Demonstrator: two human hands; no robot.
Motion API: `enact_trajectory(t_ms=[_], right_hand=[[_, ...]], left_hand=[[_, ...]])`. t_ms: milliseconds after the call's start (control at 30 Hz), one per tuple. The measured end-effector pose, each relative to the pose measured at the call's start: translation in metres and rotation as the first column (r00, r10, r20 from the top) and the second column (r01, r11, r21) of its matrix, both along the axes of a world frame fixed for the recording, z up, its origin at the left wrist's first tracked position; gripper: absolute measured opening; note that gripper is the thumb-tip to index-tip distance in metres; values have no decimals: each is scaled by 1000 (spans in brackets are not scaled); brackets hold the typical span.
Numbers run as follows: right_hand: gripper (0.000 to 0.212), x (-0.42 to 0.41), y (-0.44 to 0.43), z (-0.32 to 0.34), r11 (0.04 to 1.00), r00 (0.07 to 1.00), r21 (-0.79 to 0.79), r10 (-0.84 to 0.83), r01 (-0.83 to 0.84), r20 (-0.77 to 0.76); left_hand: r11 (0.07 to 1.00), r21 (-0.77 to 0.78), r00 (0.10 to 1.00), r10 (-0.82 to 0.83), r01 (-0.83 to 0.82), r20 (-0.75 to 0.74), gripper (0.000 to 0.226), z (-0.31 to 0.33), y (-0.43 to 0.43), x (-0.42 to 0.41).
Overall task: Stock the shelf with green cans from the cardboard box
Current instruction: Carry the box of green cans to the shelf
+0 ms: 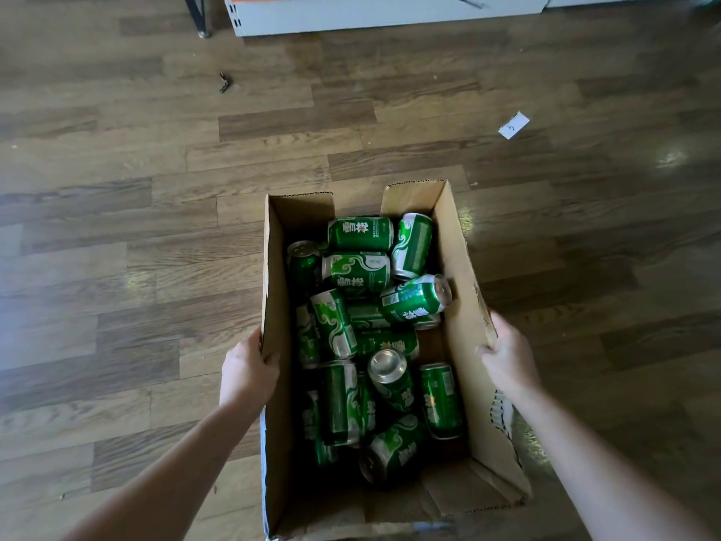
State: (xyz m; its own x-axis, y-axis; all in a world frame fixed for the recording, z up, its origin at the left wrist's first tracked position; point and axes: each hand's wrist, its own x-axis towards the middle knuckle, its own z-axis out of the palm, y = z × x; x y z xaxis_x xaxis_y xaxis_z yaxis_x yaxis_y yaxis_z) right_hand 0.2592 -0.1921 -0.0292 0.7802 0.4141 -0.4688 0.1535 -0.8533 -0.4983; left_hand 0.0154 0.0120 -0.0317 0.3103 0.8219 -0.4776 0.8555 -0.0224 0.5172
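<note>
Reaching forward and slightly inward, two bare forearms go one to each long side of an open cardboard box (462,290). The left grip (247,370) clasps the left wall at its top rim, thumb hooked inside and the other fingers hidden behind the wall. The right grip (509,359) is curled round the right wall's rim at about the same place along the box, wrist straight. Both are closed on the cardboard and hold nothing else. Whether the box rests on the floor (117,228) or is lifted off it cannot be told.

The box is plain brown corrugated board, long and narrow. Two short flaps stand up at its far end, its edges are ragged perforated tear lines, and a torn patch shows white on the right wall. The green cans (359,233) are all inside it, jumbled in a loose heap. They are glossy metal cylinders with white swirls, white lettering and dull silver ends. Most lie on their sides at mixed angles and a few tilt end-up. At least fifteen can be counted; the pile hides any beneath.

The floor is dark wood-grain planking with soft glare spots. The shelf (390,15) shows only as a pale flat base at the top edge, well apart from the box, with one dark metal leg (199,17) to its left. One white paper slip (514,125) marked 3 and one small dark scrap (223,82) lie on the planks
</note>
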Motion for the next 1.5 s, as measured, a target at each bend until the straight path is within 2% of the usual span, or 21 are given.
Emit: enact_trajectory(t_ms=[200, 433, 867, 1100, 1200, 1400, 1500], right_hand=[[61, -2, 3, 23, 999, 998, 6, -52, 52, -18], [64, -25, -27, 70, 991, 992, -110, -84, 73, -94], [64, -45, -69, 256, 974, 969, -190, -160, 123, -190], [63, -12, -71, 366, 974, 972, -149, -191, 170, -139], [63, 13, -68, 406, 980, 982, -142, -154, 138, -112], [61, 94, -70, 455, 983, 975, -43, -184, 180, -121], [62, 138, -74, 482, 983, 974, -42, -182, 177, -138]], left_hand=[[999, 5, 998, -48, 49, -35, 15, 23, 14, 6], [992, -53, 990, -119, 115, -79, 19, 77, 6, -11], [967, -187, 979, -191, 174, -78, 25, 261, -20, -23], [962, -142, 971, -239, 234, -24, 27, 361, -2, 25], [955, -84, 958, -287, 286, -1, 30, 399, 6, 62], [936, -35, 936, -351, 351, -5, 29, 453, 16, 154], [932, -21, 932, -361, 361, -19, 31, 475, 14, 199]])
